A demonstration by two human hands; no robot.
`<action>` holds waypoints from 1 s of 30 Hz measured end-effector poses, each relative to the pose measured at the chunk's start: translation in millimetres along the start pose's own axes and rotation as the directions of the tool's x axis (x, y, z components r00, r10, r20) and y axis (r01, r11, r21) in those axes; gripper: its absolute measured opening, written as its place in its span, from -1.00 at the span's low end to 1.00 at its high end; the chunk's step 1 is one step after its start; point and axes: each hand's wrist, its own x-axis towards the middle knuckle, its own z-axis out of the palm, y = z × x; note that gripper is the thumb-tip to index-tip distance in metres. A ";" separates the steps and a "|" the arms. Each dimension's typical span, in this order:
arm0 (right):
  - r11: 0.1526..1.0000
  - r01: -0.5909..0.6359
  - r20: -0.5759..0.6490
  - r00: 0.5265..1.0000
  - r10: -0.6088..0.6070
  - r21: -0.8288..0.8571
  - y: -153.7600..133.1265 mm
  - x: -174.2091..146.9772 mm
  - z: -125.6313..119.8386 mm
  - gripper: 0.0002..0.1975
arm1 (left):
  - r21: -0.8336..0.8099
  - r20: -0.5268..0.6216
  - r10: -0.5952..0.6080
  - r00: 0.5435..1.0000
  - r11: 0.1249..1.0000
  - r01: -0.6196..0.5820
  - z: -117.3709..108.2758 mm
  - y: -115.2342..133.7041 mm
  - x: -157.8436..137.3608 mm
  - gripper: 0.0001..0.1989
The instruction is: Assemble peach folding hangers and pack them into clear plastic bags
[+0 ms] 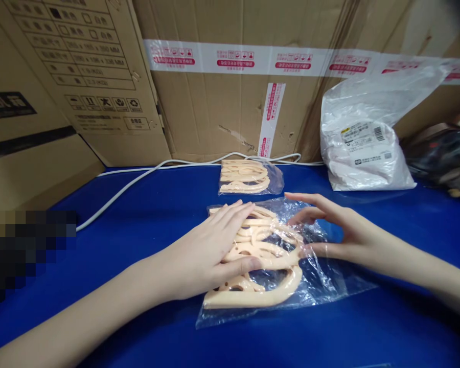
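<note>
A clear plastic bag [322,286] lies flat on the blue tabletop, holding several beige curved pieces [279,291] with holes and arched outlines. My left hand [218,245] rests on top of the bag, palm down and fingers stretched out over the pieces. At the bag's right part is my right hand [337,225], its thumb and fingers spread apart. Its thumb tip touches or nearly touches the crinkled film by the ends of the pieces. Behind them sits a smaller-looking clear bag [276,176] with similar beige pieces [245,176].
Cardboard boxes [214,107] wall off the back and left of the blue table [145,235]. A white cable [126,197] runs along the rear edge. At the back right stands a white plastic parcel [364,148], with a dark bundle [440,153] beside it.
</note>
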 end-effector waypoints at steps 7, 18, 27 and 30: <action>0.999 -0.003 0.021 1.000 0.002 0.043 6.9 2.9 -1.6 -0.27 | 0.011 -0.005 0.001 1.000 1.000 -0.001 0.1 -0.6 -1.0 -0.22; 0.995 -0.017 0.005 1.000 0.016 0.097 8.5 7.6 5.8 -0.35 | -0.008 -0.003 0.040 0.999 0.999 -0.040 -2.5 3.6 2.8 -0.29; 0.981 -0.193 -0.135 0.972 0.192 0.009 47.8 12.1 -16.9 -0.36 | 0.024 0.009 0.207 0.978 0.978 -0.207 1.2 10.3 14.8 -0.29; 0.955 -0.227 -0.031 0.971 0.237 0.192 40.7 11.5 -16.0 -0.32 | 0.035 0.027 0.229 0.973 0.972 -0.230 2.0 15.8 20.0 -0.36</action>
